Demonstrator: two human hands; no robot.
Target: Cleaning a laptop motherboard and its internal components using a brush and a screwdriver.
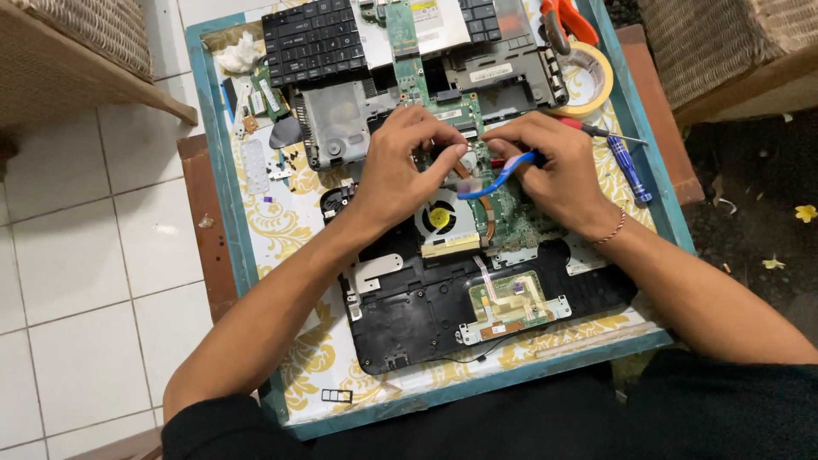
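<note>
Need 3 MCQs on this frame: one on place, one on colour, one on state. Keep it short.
1. Where does the tape roll lie?
A. far right of the tray, by the orange-handled pliers
B. on the floor tiles
C. on the keyboard

2. What colour is the tool in the right hand?
A. green
B. blue
C. white

3. What state is the laptop in?
A. shut
B. open and running
C. taken apart, with the fan and circuit board bared

Answers:
1 A: the roll lies at the tray's far right edge beside the pliers.
2 B: the blue tool curves out of that hand.
3 C: the keyboard lies detached, and the left hand rests over the bare board.
</note>
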